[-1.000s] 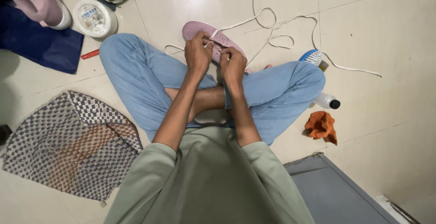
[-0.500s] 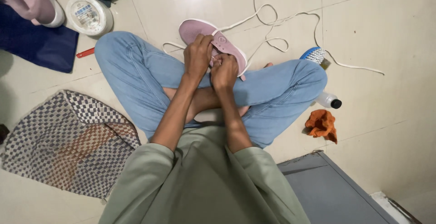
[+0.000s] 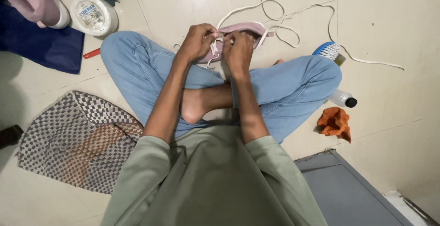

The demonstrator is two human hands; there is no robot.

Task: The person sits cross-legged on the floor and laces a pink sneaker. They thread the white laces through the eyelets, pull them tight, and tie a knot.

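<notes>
I sit cross-legged on a tiled floor in blue jeans. A pink shoe [image 3: 250,30] rests in front of my knees, partly hidden behind my hands. My left hand [image 3: 198,41] grips the shoe's near side and pinches the white shoelace [image 3: 275,13]. My right hand [image 3: 238,52] is closed on the shoe and lace beside it. The loose lace trails in loops over the floor behind the shoe and off to the right.
A round white tub [image 3: 94,15] and a second pink shoe [image 3: 34,3] on a dark blue cloth [image 3: 41,47] lie far left. A checkered mat [image 3: 78,141] is at left. A blue brush [image 3: 326,50], clear bottle [image 3: 343,99], orange rag [image 3: 335,123] and grey panel [image 3: 348,194] are right.
The shoe has turned from lying lengthwise to lying more sideways between my hands, and both hands have shifted on it while working the lace.
</notes>
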